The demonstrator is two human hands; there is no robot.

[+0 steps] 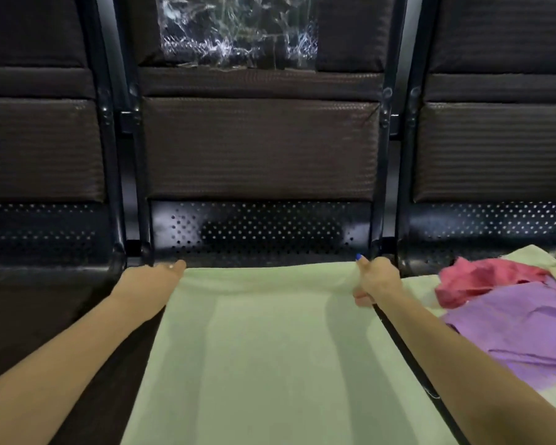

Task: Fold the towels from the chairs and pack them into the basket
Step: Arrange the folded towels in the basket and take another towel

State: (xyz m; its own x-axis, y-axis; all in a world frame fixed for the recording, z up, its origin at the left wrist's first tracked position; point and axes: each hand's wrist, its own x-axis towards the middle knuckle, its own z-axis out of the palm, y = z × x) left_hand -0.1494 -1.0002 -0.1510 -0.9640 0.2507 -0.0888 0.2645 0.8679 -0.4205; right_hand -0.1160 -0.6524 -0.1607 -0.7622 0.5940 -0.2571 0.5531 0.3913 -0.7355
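Note:
A pale green towel (pixel 264 342) lies spread flat over the middle chair seat, reaching from the backrest down to the bottom of the view. My left hand (pixel 154 277) grips its far left corner. My right hand (pixel 374 277) pinches the far right corner, thumb up. Both hands hold the far edge close to the perforated metal back of the seat (pixel 257 232). On the seat to the right lie a crumpled pink towel (pixel 482 277), a purple towel (pixel 527 329) and a cream towel (pixel 527 255) beneath them. No basket is in view.
Three dark padded chairs stand in a row with black metal frames (pixel 385 175) between them. A clear plastic bag (pixel 238 30) sits against the middle backrest. The left seat (pixel 45 277) is dark and bare.

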